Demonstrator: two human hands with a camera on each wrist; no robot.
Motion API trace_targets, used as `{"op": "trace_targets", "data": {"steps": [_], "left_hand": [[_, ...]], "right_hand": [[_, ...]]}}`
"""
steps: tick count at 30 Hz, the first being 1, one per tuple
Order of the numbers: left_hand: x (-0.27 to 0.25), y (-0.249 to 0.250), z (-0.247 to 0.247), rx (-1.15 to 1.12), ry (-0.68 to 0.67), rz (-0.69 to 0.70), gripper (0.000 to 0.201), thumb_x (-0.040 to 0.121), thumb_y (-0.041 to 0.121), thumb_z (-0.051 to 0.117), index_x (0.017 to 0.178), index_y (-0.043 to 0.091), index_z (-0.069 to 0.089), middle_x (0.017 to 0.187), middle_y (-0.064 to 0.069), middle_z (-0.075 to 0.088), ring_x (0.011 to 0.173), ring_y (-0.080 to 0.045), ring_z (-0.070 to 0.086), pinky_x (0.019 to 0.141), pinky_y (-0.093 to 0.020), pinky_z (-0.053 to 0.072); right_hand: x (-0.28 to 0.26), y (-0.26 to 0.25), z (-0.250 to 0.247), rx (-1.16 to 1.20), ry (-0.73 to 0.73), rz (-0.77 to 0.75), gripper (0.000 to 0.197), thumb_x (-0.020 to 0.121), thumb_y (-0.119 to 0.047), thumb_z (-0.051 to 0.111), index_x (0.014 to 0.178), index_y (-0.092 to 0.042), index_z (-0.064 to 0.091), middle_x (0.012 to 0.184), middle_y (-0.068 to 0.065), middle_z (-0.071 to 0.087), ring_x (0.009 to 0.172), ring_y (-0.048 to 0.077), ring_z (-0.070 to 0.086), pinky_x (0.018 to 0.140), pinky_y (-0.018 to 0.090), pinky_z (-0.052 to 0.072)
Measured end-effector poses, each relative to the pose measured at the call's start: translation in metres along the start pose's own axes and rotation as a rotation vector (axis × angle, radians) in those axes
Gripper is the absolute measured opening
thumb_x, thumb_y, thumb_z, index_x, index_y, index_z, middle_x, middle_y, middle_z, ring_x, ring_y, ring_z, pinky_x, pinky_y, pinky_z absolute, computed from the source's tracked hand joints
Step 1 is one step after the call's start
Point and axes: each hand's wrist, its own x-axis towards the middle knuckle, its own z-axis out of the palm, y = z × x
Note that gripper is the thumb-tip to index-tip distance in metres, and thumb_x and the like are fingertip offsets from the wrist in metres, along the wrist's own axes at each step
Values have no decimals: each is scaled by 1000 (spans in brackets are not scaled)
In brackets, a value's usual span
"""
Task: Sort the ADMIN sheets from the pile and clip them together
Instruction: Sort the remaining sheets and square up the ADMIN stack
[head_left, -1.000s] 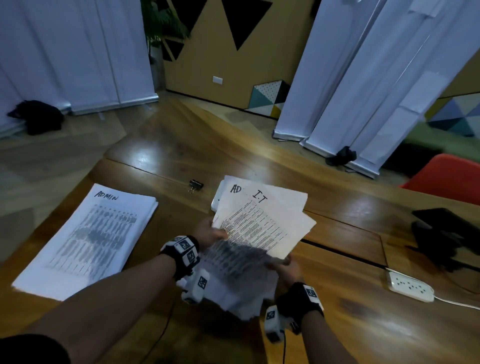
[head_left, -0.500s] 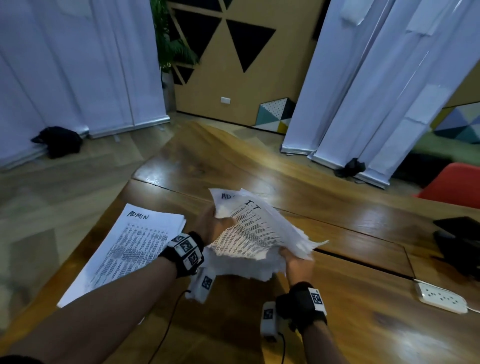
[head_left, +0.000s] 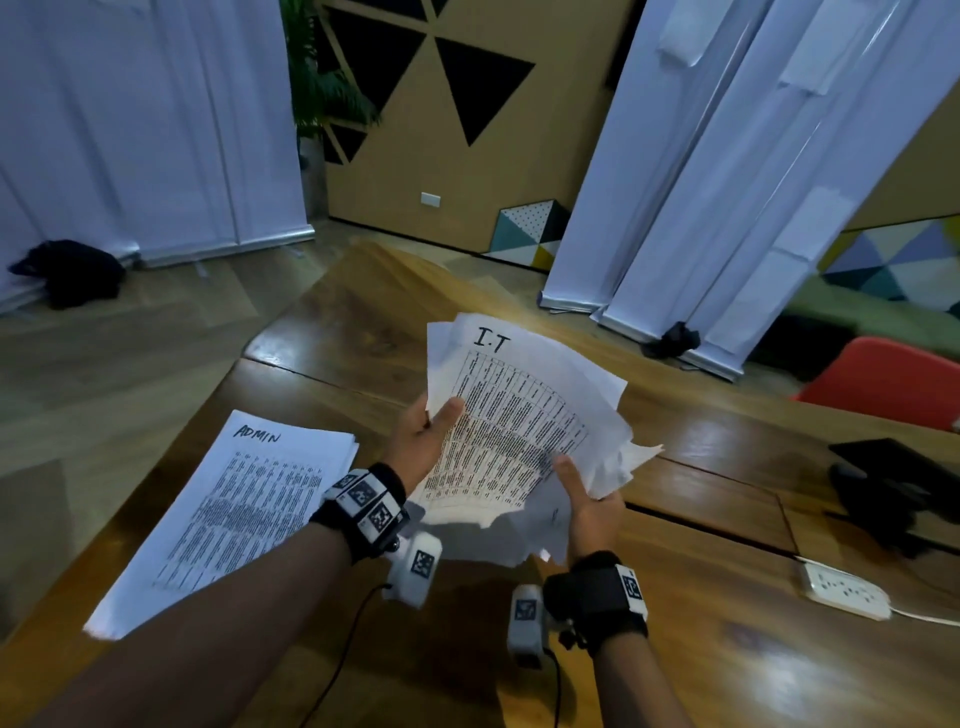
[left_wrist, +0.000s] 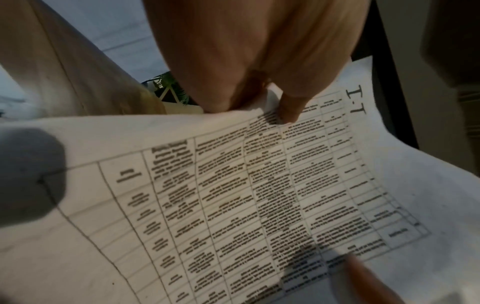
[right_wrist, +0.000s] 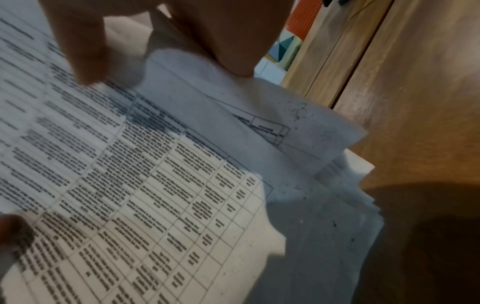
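Observation:
Both hands hold a loose pile of printed sheets (head_left: 519, 415) up off the table; the top sheet is headed "I.T". My left hand (head_left: 426, 431) grips the pile's left edge, thumb on top (left_wrist: 288, 111). My right hand (head_left: 587, 499) grips its lower right edge, thumb on the top sheet (right_wrist: 83, 51). The pile (right_wrist: 182, 185) is fanned, with several sheet edges showing. A separate stack headed "ADMIN" (head_left: 234, 514) lies flat on the wooden table (head_left: 727, 649) at the left. The binder clip is hidden behind the raised pile.
A white power strip (head_left: 841, 592) with its cord lies at the right of the table. A dark object (head_left: 898, 488) sits further right. A red chair (head_left: 893, 379) stands beyond the table's right side. White banners (head_left: 701, 182) lean at the back.
Both hands have lifted the pile off the table and tilted it up toward me. The "AD" sheet behind the "I.T" sheet and the binder clip have gone out of sight.

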Motion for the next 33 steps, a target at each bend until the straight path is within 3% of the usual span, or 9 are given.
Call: {"op": "trace_targets", "data": {"steps": [6,11,15,19,21,25,28,30,33], "left_hand": [[-8,-5,2,-59,49,-88,35,94,13,55,129,9,54,116,-3,66,107,-20,63,66,-11,51],[-3,8,1,-130,93,-130,26,86,8,59,112,6,61,102,-4,70,93,-22,65,82,-35,52],[7,-2,-6,9,96,-111,53,62,31,73,109,15,55,106,-12,68,101,-29,65,92,-56,51],[0,9,8,24,40,-92,38,82,-4,58,112,19,52,94,2,65,89,-11,62,75,-26,50],[1,8,11,42,51,-92,39,86,-6,53,118,16,51,95,7,65,87,-3,60,71,-20,47],[7,-1,5,65,123,-139,55,68,24,68,121,14,54,105,-6,70,98,-22,66,89,-42,54],[7,-3,5,108,89,-160,43,77,17,66,119,17,55,103,-1,68,99,-19,64,79,-31,52],[8,-5,10,159,53,-175,31,88,8,58,118,16,57,103,0,67,103,-22,63,76,-28,49],[6,7,17,101,80,-149,20,90,9,55,104,22,61,97,2,69,103,-28,64,87,-40,51]], "right_hand": [[9,10,1,-141,79,29,31,78,12,59,104,-4,63,106,11,65,102,33,60,74,29,47],[5,-8,-1,-76,31,-89,34,78,13,60,102,-11,58,92,2,67,85,23,63,70,30,52],[8,-7,-4,-92,-44,-120,44,76,13,65,114,-6,52,94,-2,65,86,11,62,62,12,53],[17,14,2,-206,-50,-98,46,72,11,69,114,0,56,102,13,65,100,31,64,62,14,53],[18,15,4,-195,-24,-97,43,72,12,69,112,2,57,102,13,65,100,33,64,61,13,53],[18,5,2,-41,-4,-121,46,74,18,62,103,-16,56,97,4,65,91,21,62,67,19,55],[23,9,3,-81,8,-78,44,76,14,64,107,-17,58,105,8,65,101,28,62,78,32,52],[22,10,7,-168,-9,-43,37,79,8,62,114,-5,60,108,10,64,108,33,60,75,25,51],[19,-8,12,-149,7,-88,36,83,5,59,119,2,58,104,10,65,100,29,62,59,8,50]]}}
